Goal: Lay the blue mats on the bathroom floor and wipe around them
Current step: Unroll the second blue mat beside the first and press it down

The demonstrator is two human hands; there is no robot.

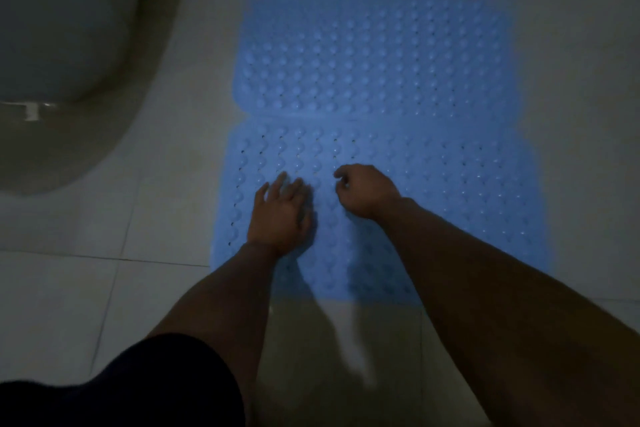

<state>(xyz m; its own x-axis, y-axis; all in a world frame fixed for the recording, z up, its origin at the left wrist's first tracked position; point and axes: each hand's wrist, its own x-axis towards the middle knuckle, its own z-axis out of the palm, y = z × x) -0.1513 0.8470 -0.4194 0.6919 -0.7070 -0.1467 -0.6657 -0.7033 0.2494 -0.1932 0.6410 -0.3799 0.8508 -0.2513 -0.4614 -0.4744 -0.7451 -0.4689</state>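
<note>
Head view: we press the near mat (433, 204) flat, left hand (280, 215) spread on it, right hand (367, 191) loosely curled, empty; far mat (374, 55) at 12 o'clock. Wiping comes next, needing a cloth.

— What can't you make out?

— The left hand (280, 215) is smeared with motion blur, so its fingers (282, 184) run together. The right hand (367, 191) curls under, hiding its fingertips; whether they pinch the near mat (450, 218) I cannot tell.

— And the mats?

— Both forearms cover the near mat's front edge. The far mat (374, 55) is dim and soft at its far edge.

— Anything cut off?

— The toilet (59, 28) runs out at the left and top edges, and the dark shorts (138, 388) at the bottom.
</note>
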